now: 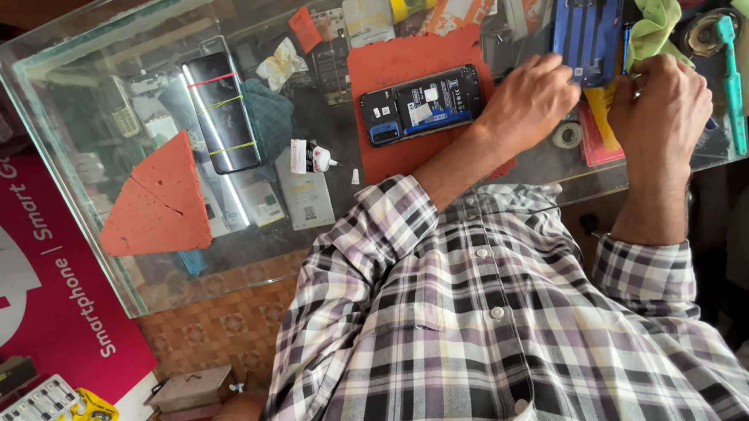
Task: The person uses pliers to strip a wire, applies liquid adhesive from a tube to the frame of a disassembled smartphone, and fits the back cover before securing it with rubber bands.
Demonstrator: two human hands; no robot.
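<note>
My left hand (527, 99) and my right hand (660, 104) are both curled shut at the far edge of the glass table (69, 169). Between them they pinch the near end of a blue phone panel (585, 29), the left fingertips at its near left corner and the right ones at its near right edge, where something thin and blue pokes out; what it is I cannot tell. I judge the panel to be light, thin and stiff but easy to crack or flex, so I take it by the edges, not the face. A yellow strip (600, 111) lies between my wrists.

Just left of my left hand an opened phone (423, 104) lies back up on a red mat (399, 67), its blue inner label showing. Further left, well apart, a dark phone with rubber bands (222, 113) lies on the glass, with a small white glue bottle (313, 157) near it and a red triangular mat piece (163, 199) beyond. Past my right hand sit a green cloth (653, 24) and a teal tool (731, 80). Down at my far left a pink sign with white lettering (37, 287) leans below the table.
</note>
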